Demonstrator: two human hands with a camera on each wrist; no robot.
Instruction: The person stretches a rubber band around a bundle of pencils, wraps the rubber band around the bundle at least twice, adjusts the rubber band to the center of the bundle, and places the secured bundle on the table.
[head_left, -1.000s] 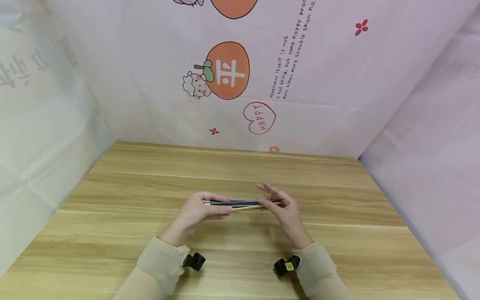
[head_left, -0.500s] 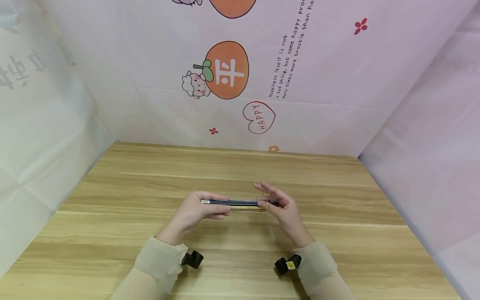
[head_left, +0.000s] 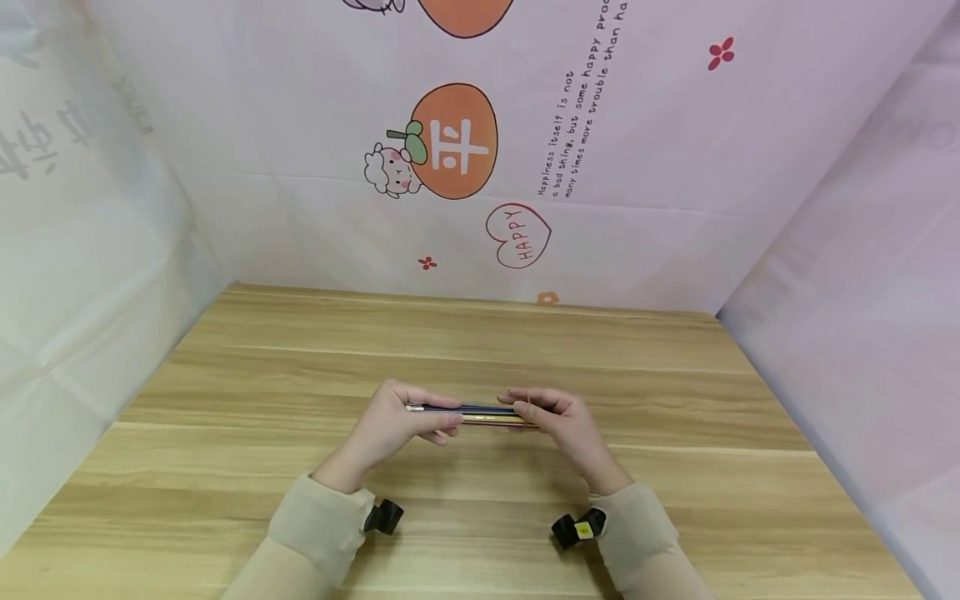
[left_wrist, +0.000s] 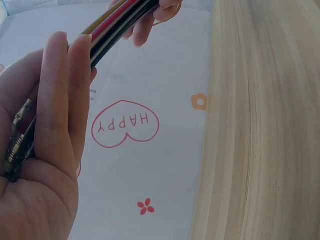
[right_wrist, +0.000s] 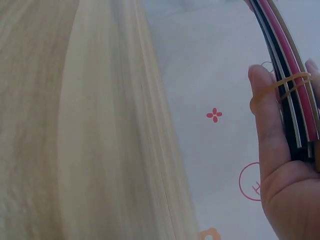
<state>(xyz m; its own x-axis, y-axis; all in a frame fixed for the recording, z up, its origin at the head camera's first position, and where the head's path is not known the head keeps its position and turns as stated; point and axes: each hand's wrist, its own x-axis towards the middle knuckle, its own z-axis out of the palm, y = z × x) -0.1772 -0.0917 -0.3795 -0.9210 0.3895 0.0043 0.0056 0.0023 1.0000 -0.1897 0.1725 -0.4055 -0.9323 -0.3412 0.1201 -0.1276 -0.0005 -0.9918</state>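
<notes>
Several pencils (head_left: 487, 412), dark, yellow and red, lie side by side in a bundle held level above the table. My left hand (head_left: 397, 419) holds their eraser end, thumb on the near side; the metal ferrules show at the palm in the left wrist view. At the other end my right hand (head_left: 566, 419) grips the bundle between thumb and fingers. A tan rubber band (right_wrist: 295, 77) crosses the pencils (right_wrist: 288, 37) in the right wrist view and loops over one fingertip of that hand. The far side of the band is hidden.
A wood-grain table (head_left: 480, 342) lies below both hands. White printed cloth (head_left: 315, 225) rises behind it, with more cloth at the left and right sides. A small black camera (head_left: 385, 517) sits at the left wrist, another camera (head_left: 576, 530) at the right.
The raised fingers of my right hand have come down toward the pencils, and the band no longer stands up stretched. The pencils lie more evenly together. My left hand has barely moved.
</notes>
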